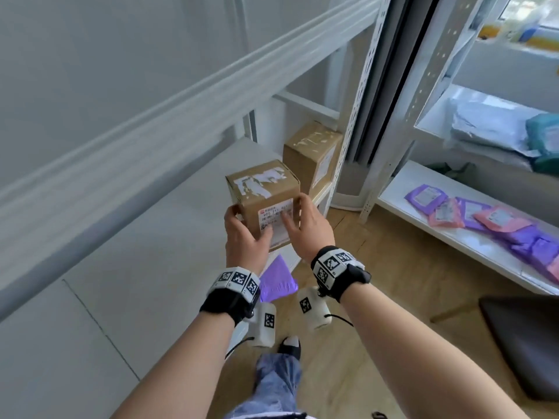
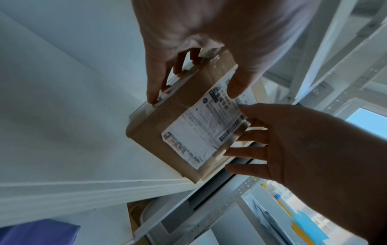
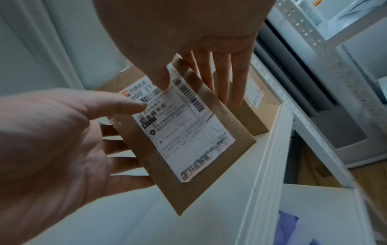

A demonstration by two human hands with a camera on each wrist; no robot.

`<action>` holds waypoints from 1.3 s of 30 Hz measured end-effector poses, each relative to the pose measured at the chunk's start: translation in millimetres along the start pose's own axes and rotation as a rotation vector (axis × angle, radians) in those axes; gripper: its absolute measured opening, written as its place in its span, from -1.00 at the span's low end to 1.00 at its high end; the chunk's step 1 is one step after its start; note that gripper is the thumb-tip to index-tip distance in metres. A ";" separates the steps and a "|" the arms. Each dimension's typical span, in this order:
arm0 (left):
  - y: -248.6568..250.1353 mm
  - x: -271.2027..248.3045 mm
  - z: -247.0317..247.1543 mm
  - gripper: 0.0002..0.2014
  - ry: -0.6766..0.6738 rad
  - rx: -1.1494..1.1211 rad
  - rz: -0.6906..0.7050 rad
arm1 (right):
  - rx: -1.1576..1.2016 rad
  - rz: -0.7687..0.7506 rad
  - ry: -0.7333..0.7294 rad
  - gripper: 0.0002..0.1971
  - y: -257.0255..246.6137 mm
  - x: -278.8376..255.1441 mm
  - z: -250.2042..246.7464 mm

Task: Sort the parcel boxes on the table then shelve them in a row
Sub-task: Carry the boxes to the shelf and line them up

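A brown parcel box (image 1: 263, 189) with a white shipping label facing me and torn white tape on top stands at the right front end of the white shelf (image 1: 151, 237). My left hand (image 1: 248, 223) lies along its left side, fingers straight, thumb on the label. On the box's right side is my right hand (image 1: 292, 209), fingers straight and thumb on the label's top edge. The wrist views show the same box (image 2: 167, 126) (image 3: 209, 165) between both palms. A second brown box (image 1: 311, 152) stands just behind it on the shelf.
A perforated white upright (image 1: 357, 116) ends the shelf on the right. Beyond it another rack holds purple and pink mailers (image 1: 484, 225) and grey bags (image 1: 484, 128). A purple mailer (image 1: 276, 279) lies on a lower level. A dark seat (image 1: 526, 343) stands on the wooden floor.
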State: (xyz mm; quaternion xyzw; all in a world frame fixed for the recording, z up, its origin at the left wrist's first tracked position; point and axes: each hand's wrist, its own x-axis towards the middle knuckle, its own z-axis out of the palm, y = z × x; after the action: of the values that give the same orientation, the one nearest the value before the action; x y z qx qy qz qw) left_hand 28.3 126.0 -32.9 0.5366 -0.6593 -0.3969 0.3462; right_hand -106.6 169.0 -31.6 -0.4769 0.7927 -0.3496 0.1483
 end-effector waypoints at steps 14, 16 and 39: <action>-30.3 81.4 50.3 -0.28 0.000 0.051 -0.150 | 0.010 0.058 -0.225 -0.41 24.2 117.2 49.3; -36.0 73.9 53.5 -0.27 -0.032 0.099 -0.186 | -0.030 0.098 -0.232 -0.34 33.8 112.2 52.2; -9.0 -92.8 -45.7 -0.29 0.142 0.494 -0.089 | -0.151 -0.269 -0.265 -0.44 -13.4 -48.2 11.7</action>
State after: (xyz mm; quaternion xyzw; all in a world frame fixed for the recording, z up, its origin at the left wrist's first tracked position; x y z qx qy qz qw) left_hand 89.6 209.3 -23.4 0.6600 -0.6860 -0.2002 0.2320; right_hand -67.0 201.6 -35.4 -0.6301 0.7194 -0.2399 0.1670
